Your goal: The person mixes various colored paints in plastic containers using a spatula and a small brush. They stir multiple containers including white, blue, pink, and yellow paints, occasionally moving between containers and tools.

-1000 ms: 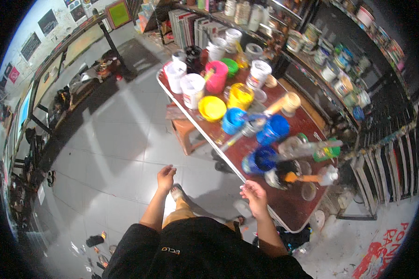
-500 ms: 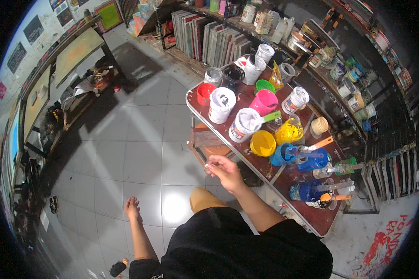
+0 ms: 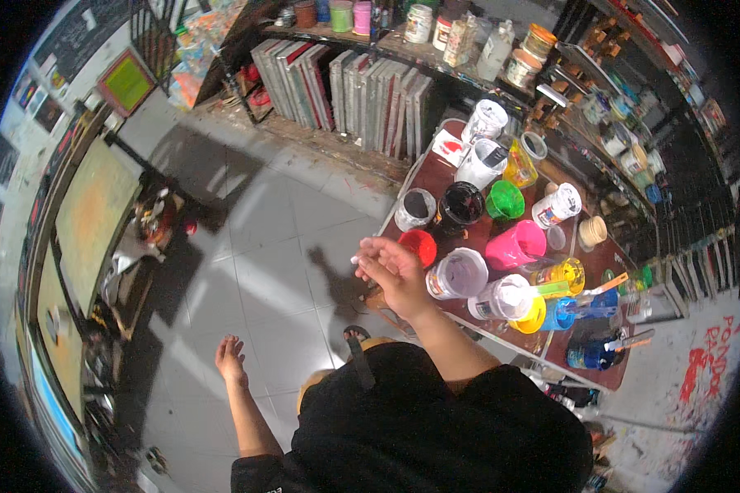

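My right hand [image 3: 395, 275] is raised near the table's left edge, beside a red pot [image 3: 420, 246]. Its fingers are curled, with a small white speck at the fingertips that I cannot make out. My left hand [image 3: 231, 357] hangs low over the tiled floor, fingers apart and slightly bent. The dark red table [image 3: 597, 366] carries several paint pots: white tubs [image 3: 456, 275], a black pot [image 3: 460, 205], a green pot [image 3: 505, 197], a pink one [image 3: 515, 244], yellow and blue ones [image 3: 559, 316], some with spatulas sticking out [image 3: 608, 285].
Shelves [image 3: 403, 45] of jars line the back and right, with upright screen frames [image 3: 370, 103] below. A workbench [image 3: 86, 214] runs along the left wall, near a green framed panel [image 3: 126, 84]. More frames [image 3: 682, 275] stand at the right beside a marked floor.
My view has moved along the table toward the back shelves. My right hand has risen from the table's near edge to beside the red pot; my left hand has dropped lower and leftward.
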A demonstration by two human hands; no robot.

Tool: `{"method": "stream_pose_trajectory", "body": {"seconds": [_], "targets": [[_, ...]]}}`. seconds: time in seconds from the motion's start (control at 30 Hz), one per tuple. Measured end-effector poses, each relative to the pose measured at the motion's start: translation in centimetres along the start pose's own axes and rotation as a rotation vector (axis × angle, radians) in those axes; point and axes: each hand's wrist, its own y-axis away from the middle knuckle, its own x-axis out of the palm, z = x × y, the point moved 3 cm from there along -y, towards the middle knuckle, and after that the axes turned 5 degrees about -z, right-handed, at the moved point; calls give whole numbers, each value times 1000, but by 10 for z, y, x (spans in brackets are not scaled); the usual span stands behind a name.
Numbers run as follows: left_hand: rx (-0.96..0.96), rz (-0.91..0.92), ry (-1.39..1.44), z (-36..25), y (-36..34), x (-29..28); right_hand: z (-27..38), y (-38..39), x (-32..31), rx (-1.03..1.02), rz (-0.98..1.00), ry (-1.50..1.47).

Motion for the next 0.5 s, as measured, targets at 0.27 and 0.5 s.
{"method": "stream_pose_trajectory", "body": {"seconds": [0.27,0.5], "targets": [[-38,297,-92,-85,-172,143,-18,-108,22,-95,-245,79],[74,655,-322,-166,-262,302,-16,-156,31,-369,-689,81]]}}
